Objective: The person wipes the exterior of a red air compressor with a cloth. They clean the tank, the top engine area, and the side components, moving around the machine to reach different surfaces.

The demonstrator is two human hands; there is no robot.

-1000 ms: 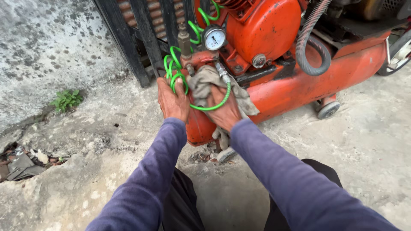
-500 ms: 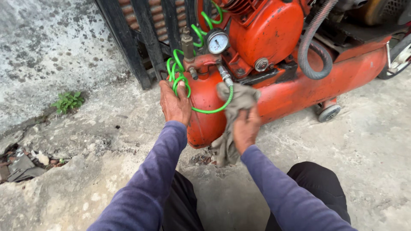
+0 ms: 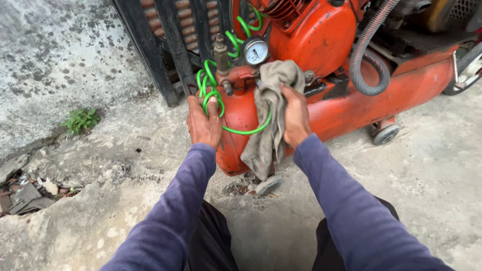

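At the bottom of the frame two arms in purple sleeves (image 3: 346, 211) reach forward from dark trousers (image 3: 211, 241), over a rough concrete floor (image 3: 427, 170).

In the middle of the frame, the left hand (image 3: 203, 123) is closed in a grip around a loop of the coiled green air hose (image 3: 213, 93), holding it off the end of the tank. From that hand a single strand of hose curves to the right, under the cloth.

Just to the right, the right hand (image 3: 295, 115) grips a grey, grimy rag (image 3: 268, 115), bunched at the top and hanging loose below. The rag is pressed against the orange compressor tank (image 3: 351, 108), right under the round pressure gauge (image 3: 256, 51) and beside the brass fitting (image 3: 221, 52).

As for progress, the wiping looks to be partway: the tank's rounded end near the hands is still dull and smudged, the small wheels (image 3: 386, 134) and underside are dirty, and the rag sits at the fittings near the top. The orange motor housing (image 3: 316, 35) in the upper centre looks cleaner, though I cannot tell whether it has been wiped.

Farther back, a grey ribbed hose (image 3: 364, 55) loops at upper right, a dark metal gate (image 3: 165, 45) stands at upper centre-left, and a stained wall (image 3: 60, 55) with a small weed (image 3: 80, 119) fills the upper left.
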